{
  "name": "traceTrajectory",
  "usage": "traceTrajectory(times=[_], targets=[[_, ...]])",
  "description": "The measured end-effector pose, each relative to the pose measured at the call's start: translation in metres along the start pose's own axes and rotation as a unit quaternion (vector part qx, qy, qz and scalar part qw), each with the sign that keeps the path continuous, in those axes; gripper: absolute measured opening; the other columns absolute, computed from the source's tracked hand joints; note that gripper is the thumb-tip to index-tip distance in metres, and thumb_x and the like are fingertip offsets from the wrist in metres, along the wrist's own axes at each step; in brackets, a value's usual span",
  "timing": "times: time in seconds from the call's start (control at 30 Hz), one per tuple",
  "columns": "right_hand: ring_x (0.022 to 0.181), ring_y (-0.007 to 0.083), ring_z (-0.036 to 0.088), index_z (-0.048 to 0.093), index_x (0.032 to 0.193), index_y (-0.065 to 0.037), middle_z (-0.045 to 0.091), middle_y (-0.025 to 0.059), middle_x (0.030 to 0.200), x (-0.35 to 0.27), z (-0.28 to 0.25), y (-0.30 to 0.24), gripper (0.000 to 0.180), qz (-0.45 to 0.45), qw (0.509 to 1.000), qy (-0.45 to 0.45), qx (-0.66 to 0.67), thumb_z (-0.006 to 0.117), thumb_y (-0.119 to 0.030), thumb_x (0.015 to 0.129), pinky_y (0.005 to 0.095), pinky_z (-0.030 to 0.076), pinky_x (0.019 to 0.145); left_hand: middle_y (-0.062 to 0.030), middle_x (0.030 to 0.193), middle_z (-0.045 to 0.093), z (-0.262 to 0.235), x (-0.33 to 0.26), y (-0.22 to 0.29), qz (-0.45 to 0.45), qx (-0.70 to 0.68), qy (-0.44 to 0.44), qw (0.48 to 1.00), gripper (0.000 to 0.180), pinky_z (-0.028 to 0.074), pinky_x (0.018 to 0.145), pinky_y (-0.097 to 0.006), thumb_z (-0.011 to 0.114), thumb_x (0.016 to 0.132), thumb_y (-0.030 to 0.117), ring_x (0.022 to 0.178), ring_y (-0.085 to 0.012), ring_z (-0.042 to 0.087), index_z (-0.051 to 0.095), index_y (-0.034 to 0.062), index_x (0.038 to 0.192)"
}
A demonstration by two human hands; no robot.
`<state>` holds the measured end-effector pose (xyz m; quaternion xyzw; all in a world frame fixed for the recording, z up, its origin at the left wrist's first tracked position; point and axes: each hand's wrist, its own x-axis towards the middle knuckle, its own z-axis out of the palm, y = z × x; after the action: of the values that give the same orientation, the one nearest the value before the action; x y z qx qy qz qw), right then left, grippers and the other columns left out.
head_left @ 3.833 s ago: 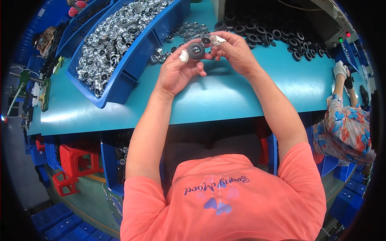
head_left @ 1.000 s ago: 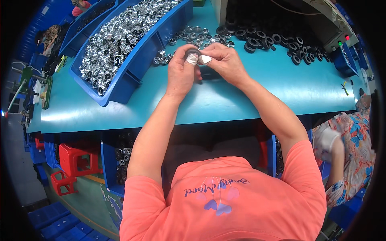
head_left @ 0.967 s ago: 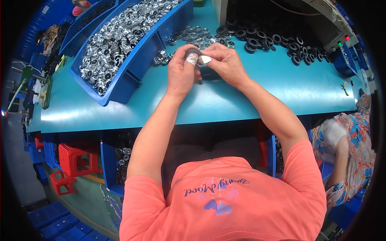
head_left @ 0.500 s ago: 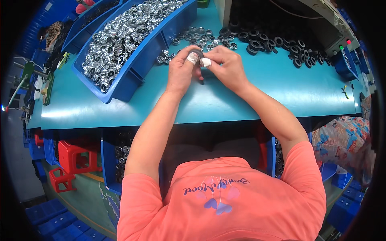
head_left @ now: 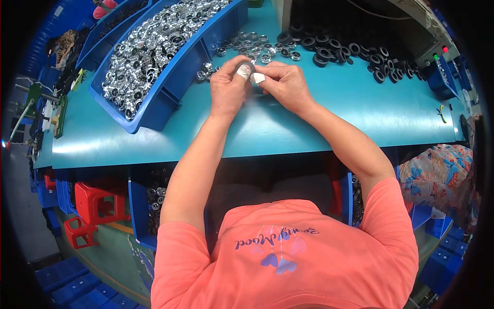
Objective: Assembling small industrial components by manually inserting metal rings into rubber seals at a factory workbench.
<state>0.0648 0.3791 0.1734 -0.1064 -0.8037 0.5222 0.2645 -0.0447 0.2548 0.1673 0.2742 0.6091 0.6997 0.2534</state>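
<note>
Above the teal tabletop [head_left: 185,129], my two hands meet at one small black ring [head_left: 249,65], which looks like a rubber tyre. My left hand [head_left: 228,90] grips it, its white-wrapped thumb lying across the ring. From the other side my right hand [head_left: 289,86] closes in with bent fingers, its white-covered thumb tip at the ring's edge. Whether a wheel hub sits inside the ring is hidden by the thumbs. Just beyond the hands lie loose clear-and-silver wheel hubs [head_left: 253,46].
A long blue bin [head_left: 167,98] full of shiny hubs stands at the left. Black rings [head_left: 337,54] are heaped at the back right. Red stools [head_left: 95,203] are on the floor at lower left, and a person in flowered cloth [head_left: 437,175] is at the right.
Both hands stay together at the ring, and my right fingers have curled in closer. The dark piece that showed below my left fingers is out of sight. The view has shifted slightly.
</note>
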Motion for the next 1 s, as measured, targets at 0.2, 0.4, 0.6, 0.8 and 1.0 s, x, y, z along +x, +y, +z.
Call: traceTrajectory(times=[0.2, 0.4, 0.6, 0.8, 1.0], targets=[[0.08, 0.0126, 0.066, 0.072, 0.113, 0.001, 0.072, 0.0087, 0.095, 0.017, -0.007, 0.003, 0.032, 0.131, 0.973, -0.022, 0.188, 0.067, -0.016, 0.087, 0.026, 0.053, 0.068, -0.0037, 0.087, 0.063, 0.001, 0.003, 0.003, -0.032, -0.07, -0.061, 0.995, 0.037, 0.047, 0.051, -0.023, 0.056, 0.1, 0.011, 0.063, -0.0071, 0.053, 0.054, 0.0079, 0.136], [0.087, 0.0158, 0.067, 0.063, 0.124, 0.003, 0.07, 0.0098, 0.101, 0.019, -0.013, 0.001, 0.041, 0.152, 0.972, -0.049, 0.17, 0.064, -0.017, 0.088, 0.029, 0.054, 0.072, -0.0076, 0.101, 0.062, 0.0, 0.002, 0.003, -0.034, -0.049, -0.106, 0.993, 0.054, 0.052, 0.057, -0.026, 0.055, 0.099, 0.007, 0.07, -0.0108, 0.056, 0.036, 0.0039, 0.15], [0.085, 0.0153, 0.067, 0.066, 0.113, 0.002, 0.069, 0.0094, 0.098, 0.019, -0.014, 0.0, 0.031, 0.151, 0.979, -0.048, 0.131, 0.067, -0.015, 0.087, 0.0297, 0.055, 0.072, -0.0073, 0.098, 0.063, 0.009, -0.005, 0.002, 0.021, 0.081, -0.104, 0.991, 0.058, 0.049, 0.053, -0.024, 0.056, 0.094, -0.001, 0.066, -0.0087, 0.054, 0.038, 0.0068, 0.149], [0.085, 0.0167, 0.068, 0.065, 0.11, 0.003, 0.069, 0.0109, 0.099, 0.016, -0.009, 0.003, 0.029, 0.135, 0.976, -0.028, 0.167, 0.07, -0.013, 0.087, 0.0304, 0.058, 0.074, -0.0056, 0.092, 0.063, 0.01, -0.007, -0.012, 0.117, 0.188, -0.053, 0.974, 0.051, 0.046, 0.048, -0.023, 0.055, 0.094, -0.003, 0.061, -0.0069, 0.054, 0.045, 0.0067, 0.143], [0.087, 0.0164, 0.068, 0.065, 0.11, 0.002, 0.069, 0.0106, 0.099, 0.015, -0.011, -0.004, 0.026, 0.151, 0.972, -0.04, 0.175, 0.069, -0.011, 0.088, 0.03, 0.058, 0.077, -0.0057, 0.094, 0.063, 0.011, -0.007, -0.01, 0.106, 0.177, -0.061, 0.977, 0.05, 0.048, 0.049, -0.024, 0.055, 0.093, -0.004, 0.062, -0.0077, 0.054, 0.047, 0.0059, 0.141]])
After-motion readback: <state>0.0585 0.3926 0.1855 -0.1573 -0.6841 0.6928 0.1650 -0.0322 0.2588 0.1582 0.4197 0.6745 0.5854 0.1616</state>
